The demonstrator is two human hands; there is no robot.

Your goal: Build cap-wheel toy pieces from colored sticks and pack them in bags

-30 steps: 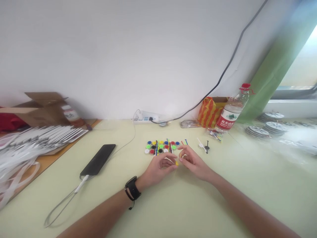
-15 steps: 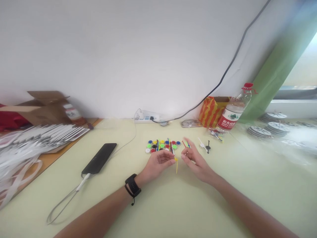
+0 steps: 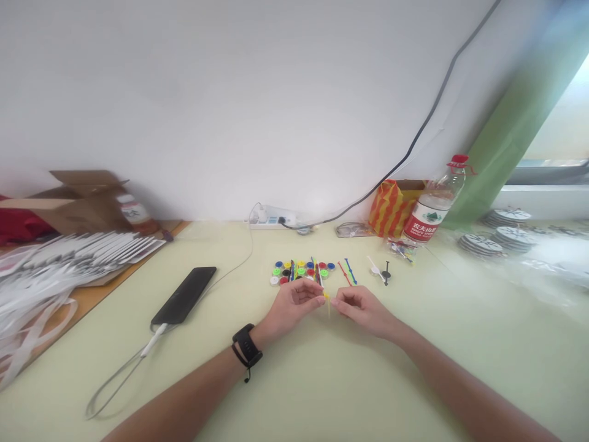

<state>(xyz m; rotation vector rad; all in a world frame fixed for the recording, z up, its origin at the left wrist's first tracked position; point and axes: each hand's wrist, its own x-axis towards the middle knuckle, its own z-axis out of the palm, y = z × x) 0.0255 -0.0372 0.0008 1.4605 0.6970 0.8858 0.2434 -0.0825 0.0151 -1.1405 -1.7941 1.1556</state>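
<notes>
Between the thumb and fingers of my left hand is a small yellow spinner, its thin pointer blurred and hanging down. My right hand is closed in a pinch right beside the spinner; whether its fingertips hold part of it is hidden. Behind my left hand lie rows of small coloured discs, with thin arrow pointers across them. A red pointer and a blue pointer lie behind my right hand. Farther right are a white spinner and a black spinner.
A black phone on a charging cable lies to the left. A power strip sits by the wall. A large bottle and a striped bag stand back right, near stacked round plates. White cards lie far left.
My right hand has moved down and left, its fingers closing beside the yellow spinner. The red and blue pointers now show fully. My left hand has stayed in place.
</notes>
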